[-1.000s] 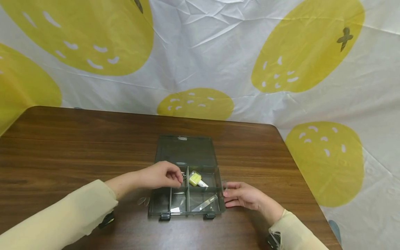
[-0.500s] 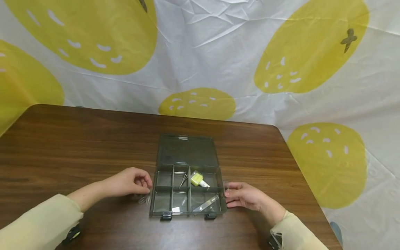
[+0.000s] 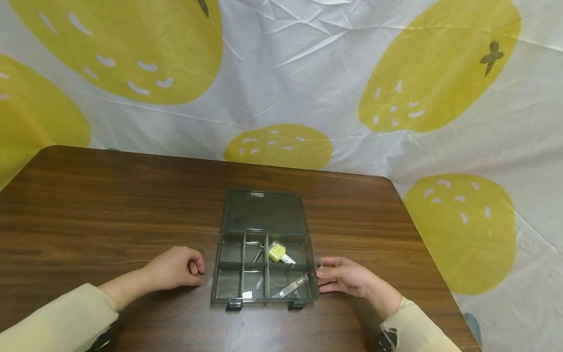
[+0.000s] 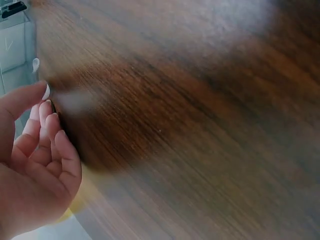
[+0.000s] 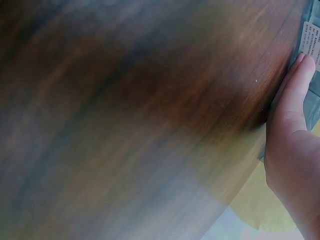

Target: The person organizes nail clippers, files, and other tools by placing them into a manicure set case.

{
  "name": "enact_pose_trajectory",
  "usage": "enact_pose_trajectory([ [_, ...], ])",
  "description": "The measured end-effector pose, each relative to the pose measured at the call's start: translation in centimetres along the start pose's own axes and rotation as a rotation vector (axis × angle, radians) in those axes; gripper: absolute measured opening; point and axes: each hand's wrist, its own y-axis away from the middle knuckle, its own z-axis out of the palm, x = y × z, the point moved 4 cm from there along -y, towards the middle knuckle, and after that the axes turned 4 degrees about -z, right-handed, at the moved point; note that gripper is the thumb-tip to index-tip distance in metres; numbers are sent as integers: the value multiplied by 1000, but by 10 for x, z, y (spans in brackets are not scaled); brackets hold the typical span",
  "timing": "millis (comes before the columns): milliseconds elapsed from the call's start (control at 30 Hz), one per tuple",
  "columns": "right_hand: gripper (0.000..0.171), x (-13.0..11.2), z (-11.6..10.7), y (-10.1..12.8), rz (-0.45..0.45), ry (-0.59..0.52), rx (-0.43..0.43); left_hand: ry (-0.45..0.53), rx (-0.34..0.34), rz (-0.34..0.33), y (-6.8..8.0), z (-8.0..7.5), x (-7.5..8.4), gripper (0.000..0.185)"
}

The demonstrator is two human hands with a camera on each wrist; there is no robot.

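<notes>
A smoky, see-through compartment box [image 3: 264,271] lies open near the front edge of the wooden table [image 3: 110,205], its lid [image 3: 263,211] folded flat on the far side, with a yellow-capped piece [image 3: 275,252] and small metal tweezers [image 3: 258,253] in the far row and a clear strip [image 3: 290,287] in the near right cell. The left hand [image 3: 176,267] rests on the table just left of the box, fingers curled in toward the thumb; a small clear bit [image 3: 207,282] lies on the wood right at those fingertips, and whether it is pinched or only touched cannot be told, though the left wrist view shows the fingers [image 4: 47,137] bent over a bare palm. The right hand [image 3: 342,275] lies against the right wall of the box with fingers fairly straight, steadying it rather than gripping. To handle the clear bit well, it seems best to press it lightly against the wood and roll it up between thumb and forefinger, keeping the right hand braced so the box does not slide. The 2 latches [image 3: 233,305] jut out at the near wall, close to the table's near edge, so a nudge toward the person looks risky. Broad open wood lies to the left and beyond the lid; the table's right edge [image 3: 422,254] is not far from the right hand.
</notes>
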Motion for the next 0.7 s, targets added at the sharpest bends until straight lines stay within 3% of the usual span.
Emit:
enact_pose_trajectory([
  [133, 61, 0, 0, -1, 8, -2, 4, 21, 5, 13, 0, 0, 0, 10],
  [467, 58, 0, 0, 0, -6, 5, -1, 219, -50, -11, -2, -11, -3, 7],
  [700, 57, -1, 1, 0, -7, 10, -3, 227, -48, -16, -7, -24, 9, 10],
])
